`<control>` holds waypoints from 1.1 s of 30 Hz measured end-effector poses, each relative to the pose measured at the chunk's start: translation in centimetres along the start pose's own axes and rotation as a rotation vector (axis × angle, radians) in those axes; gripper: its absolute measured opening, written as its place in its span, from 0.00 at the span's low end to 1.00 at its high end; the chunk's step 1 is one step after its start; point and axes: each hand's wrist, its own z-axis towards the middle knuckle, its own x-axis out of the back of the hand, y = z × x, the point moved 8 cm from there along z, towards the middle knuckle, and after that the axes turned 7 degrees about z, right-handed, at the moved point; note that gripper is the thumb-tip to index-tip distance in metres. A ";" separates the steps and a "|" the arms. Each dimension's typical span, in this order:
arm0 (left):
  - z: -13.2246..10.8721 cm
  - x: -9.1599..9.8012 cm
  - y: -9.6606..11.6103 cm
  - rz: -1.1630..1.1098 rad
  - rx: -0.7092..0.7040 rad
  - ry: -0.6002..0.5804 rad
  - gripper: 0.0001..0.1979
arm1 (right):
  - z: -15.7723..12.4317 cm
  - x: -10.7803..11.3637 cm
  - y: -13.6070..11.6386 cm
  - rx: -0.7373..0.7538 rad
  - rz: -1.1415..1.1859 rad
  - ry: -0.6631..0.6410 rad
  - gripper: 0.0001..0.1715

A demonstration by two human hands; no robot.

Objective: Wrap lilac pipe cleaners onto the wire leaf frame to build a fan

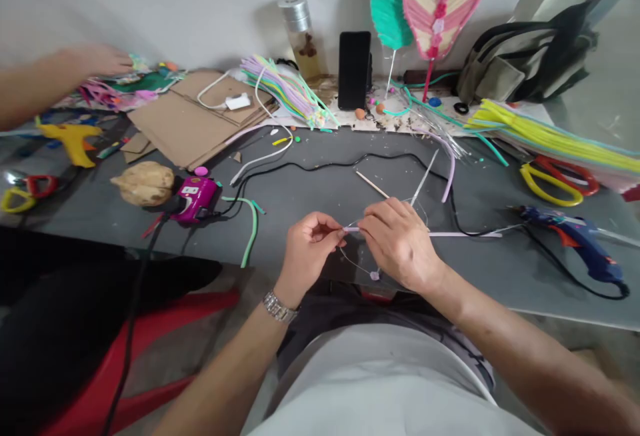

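The left hand (310,251) and the right hand (399,244) both pinch one pale pink pipe cleaner (465,235) (its long axis runs level, left to right, its free end pointing right) above the grey counter (300,203), one wooden stick (373,184) just beyond.

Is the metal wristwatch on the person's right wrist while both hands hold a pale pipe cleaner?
No: the head view shows the metal wristwatch on the left wrist. The left hand and right hand do hold the pale pipe cleaner.

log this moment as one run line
left hand: pinches pale pipe cleaner | right hand: holds same cleaner | nearby: thin wire loop
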 end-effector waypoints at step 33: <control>0.7 -0.7 -0.7 0.020 0.165 -0.253 0.08 | -2.1 -1.8 -1.0 0.142 0.083 0.051 0.18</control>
